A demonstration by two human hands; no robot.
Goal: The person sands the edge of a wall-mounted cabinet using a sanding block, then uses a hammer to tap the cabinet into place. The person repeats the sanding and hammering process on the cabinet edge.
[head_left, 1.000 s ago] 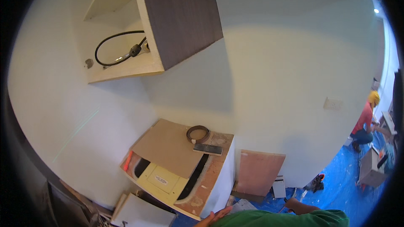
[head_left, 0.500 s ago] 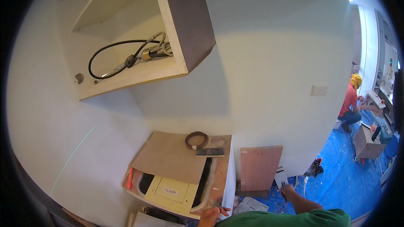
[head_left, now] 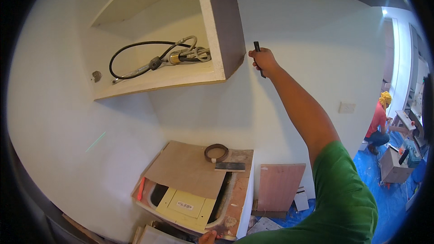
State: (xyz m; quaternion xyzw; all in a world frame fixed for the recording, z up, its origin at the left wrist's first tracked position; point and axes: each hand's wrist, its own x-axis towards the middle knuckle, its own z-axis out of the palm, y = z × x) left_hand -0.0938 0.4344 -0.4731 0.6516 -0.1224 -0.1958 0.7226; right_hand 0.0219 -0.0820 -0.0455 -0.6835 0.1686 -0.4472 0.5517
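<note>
My right hand is raised against the white wall, its fingers closed around a thin black flat tool whose exact kind I cannot make out. It is just right of the brown side panel of an open wall cabinet, near the panel's lower corner. Only a small part of my left hand shows at the lower edge, close to the front of a worktop; its fingers are mostly hidden. On the cabinet's bottom board lie a black looped cable and a metal tool.
Brown board, a roll of edge strip, a dark block, a cream panel and a red-orange tool lie on the worktop. A wooden board leans on the wall. A person squats at far right on blue sheeting.
My right hand has risen from beside the leaning board to the cabinet's side, now with the black tool in it. My left hand has sunk lower and left in view. The view has shifted slightly.
</note>
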